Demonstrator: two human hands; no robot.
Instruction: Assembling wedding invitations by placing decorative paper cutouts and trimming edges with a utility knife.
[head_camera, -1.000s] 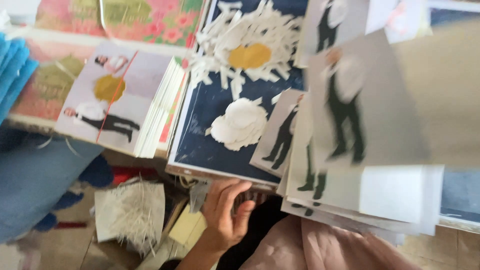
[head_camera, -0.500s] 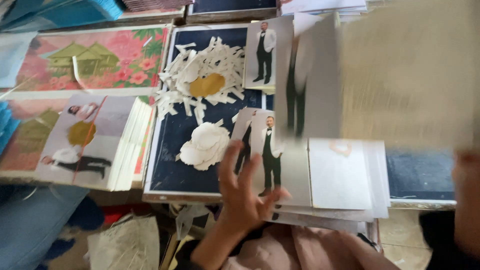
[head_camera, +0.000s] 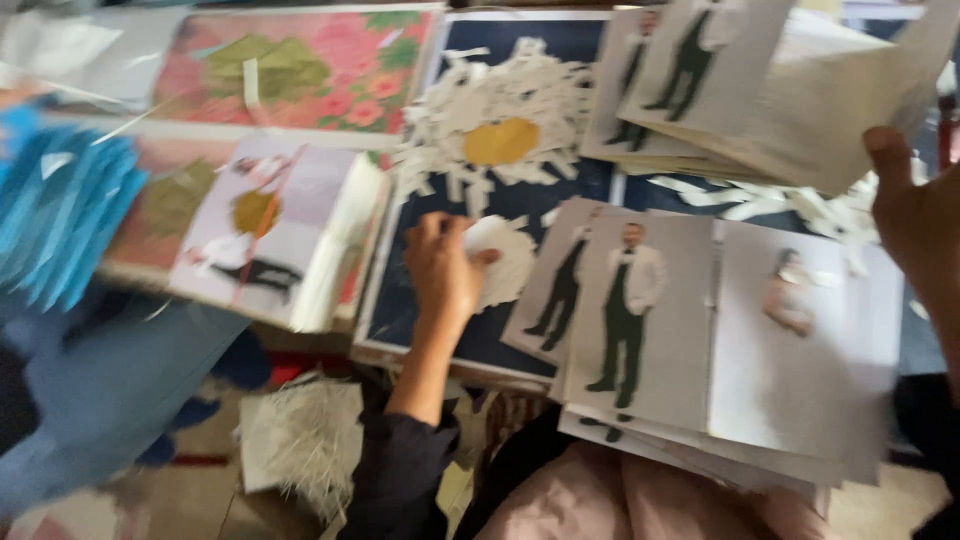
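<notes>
My left hand (head_camera: 445, 272) reaches over the table edge onto a dark blue board (head_camera: 405, 300). Its fingers and thumb close on a white paper cutout (head_camera: 510, 265) lying there. My right hand (head_camera: 915, 225) is at the right edge of the view and holds up a stack of printed sheets (head_camera: 800, 95) showing a standing figure in a dark suit. Below that stack, a pile of similar prints (head_camera: 640, 320) lies in front of me; its top sheets show a figure in a white jacket and a pale figure (head_camera: 795, 300).
White paper strips around a yellow oval (head_camera: 500, 140) lie further back on the blue board. A pink floral board (head_camera: 320, 65) is at the back left, a thick card stack (head_camera: 265, 235) and blue sheets (head_camera: 50, 215) at the left. Shredded white paper (head_camera: 300, 440) lies on the floor.
My left hand rose from below the table edge onto the blue board and closed on the white cutout. My right hand came into view at the right, with the printed stack still raised.
</notes>
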